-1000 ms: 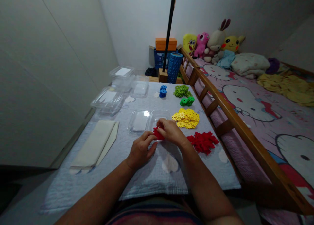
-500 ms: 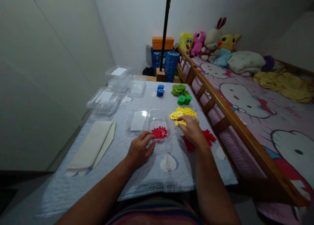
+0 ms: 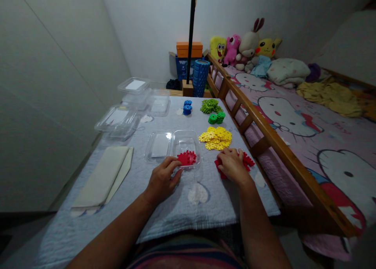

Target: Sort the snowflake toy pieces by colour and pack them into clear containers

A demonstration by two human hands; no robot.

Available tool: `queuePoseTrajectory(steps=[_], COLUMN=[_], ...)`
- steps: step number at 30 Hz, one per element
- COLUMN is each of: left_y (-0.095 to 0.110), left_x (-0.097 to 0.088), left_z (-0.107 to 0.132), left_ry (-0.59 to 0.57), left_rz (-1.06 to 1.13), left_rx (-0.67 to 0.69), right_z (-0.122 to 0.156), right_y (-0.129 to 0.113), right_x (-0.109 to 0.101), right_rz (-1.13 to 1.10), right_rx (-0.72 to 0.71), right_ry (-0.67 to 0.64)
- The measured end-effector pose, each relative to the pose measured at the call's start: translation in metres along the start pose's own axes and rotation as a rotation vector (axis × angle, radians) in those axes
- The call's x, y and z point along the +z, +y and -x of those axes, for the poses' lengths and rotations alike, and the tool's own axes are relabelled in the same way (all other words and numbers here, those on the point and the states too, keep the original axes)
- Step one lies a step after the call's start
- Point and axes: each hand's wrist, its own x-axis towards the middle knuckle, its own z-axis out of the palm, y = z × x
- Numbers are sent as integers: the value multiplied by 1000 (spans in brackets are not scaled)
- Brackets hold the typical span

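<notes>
My left hand (image 3: 163,179) has its thumb and fingers closed at the near left corner of a clear plastic box (image 3: 198,143). Several red notched plastic pieces (image 3: 187,158) lie at the near end of that box, and its open lid (image 3: 158,144), with a white label, lies to the left. To the right of the box, my right hand (image 3: 233,166) is curled down over a pile of red notched pieces (image 3: 248,161); its palm covers much of the pile. Just beyond are yellow flower-shaped discs (image 3: 217,138) in a heap.
Green discs (image 3: 216,118), light green pieces (image 3: 210,105) and blue discs (image 3: 187,107) stand farther back. Clear boxes (image 3: 117,120) are stacked at the far left, near a folded beige cloth (image 3: 101,175). A wooden bed rail (image 3: 261,145) runs along the table's right side.
My right hand has come back from above the yellow discs and down onto the red pile. My left hand stays at the box corner. The view has shifted slightly.
</notes>
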Motion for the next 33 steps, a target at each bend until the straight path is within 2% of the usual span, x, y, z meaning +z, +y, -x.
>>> queuePoseTrajectory(steps=[6,13,18,22,25,29,33], left_y=[0,0,0,0,0,0,0], left_x=[0,0,-1,0,1,1,1], left_z=[0,0,0,0,0,1,0], left_ry=[-5,-1,-1,-1,1,-3,-6], left_rz=[8,6,12,15,23,33,42], left_rx=[-2,5,3,8,11,5,-3], right_z=[-8,-9,-10,-27,-46,-67,-75], right_y=[-2,-3,-2,-24,-49,-74,-84], right_x=[-1,-5,-19,-37,-42,-36,-25], right_rz=[-29,-158,-297,-411,-309,-117,-45], right_rx=[-24,-19,-52,-196,-253,-225,-209], right_ry=[23,-27,66,133,144,124,94])
